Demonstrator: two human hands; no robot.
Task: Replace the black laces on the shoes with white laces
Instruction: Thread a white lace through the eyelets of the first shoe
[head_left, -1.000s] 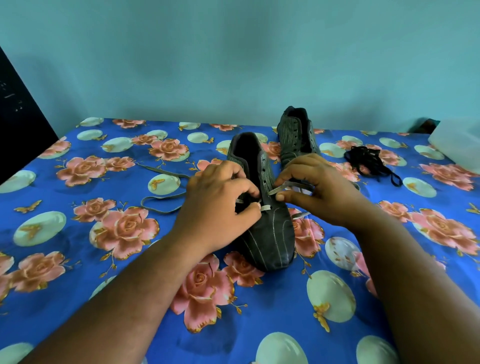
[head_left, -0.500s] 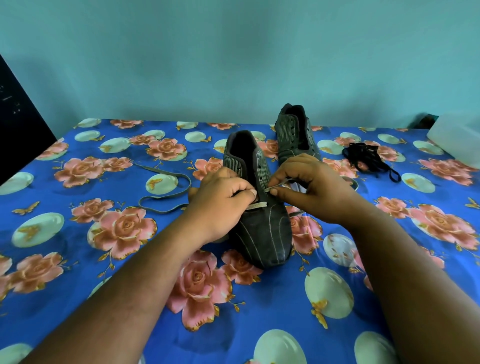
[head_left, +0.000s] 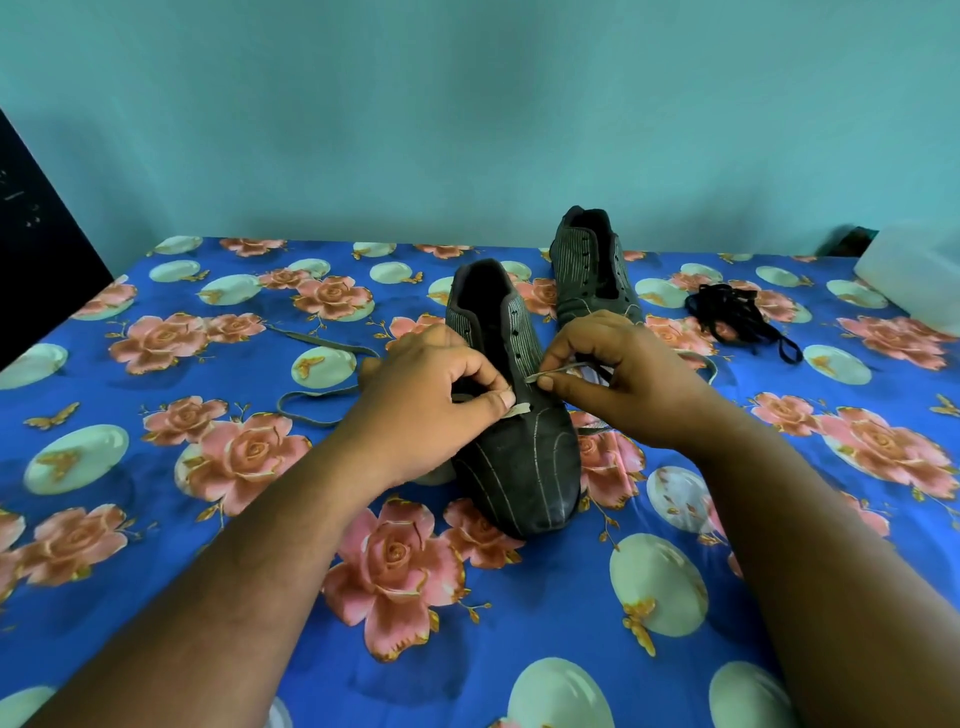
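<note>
- The left hand (head_left: 431, 400) is pinching the white lace (head_left: 519, 410) against the near shoe (head_left: 519, 447), thumb and fingers curled.
- The right hand (head_left: 623, 384) is pinching the lace's other end beside the eyelets.
- The near shoe is lying toe-forward on the flowered blue bedsheet (head_left: 156, 545); the second shoe (head_left: 592, 270) is standing just behind it.
- The black laces (head_left: 737, 317) are lying bunched to the right, well apart.

1. Bright blue cloth (head_left: 156, 467) on the table, printed with pink roses, pale green ovals and gold butterflies.
2. Dark grey shoe (head_left: 519, 467) with thin pale stripes; second striped grey shoe (head_left: 587, 270).
3. Heap of black laces (head_left: 737, 317).
4. Pale grey-white lace (head_left: 311, 410).
5. Plain teal wall (head_left: 467, 104).
</note>
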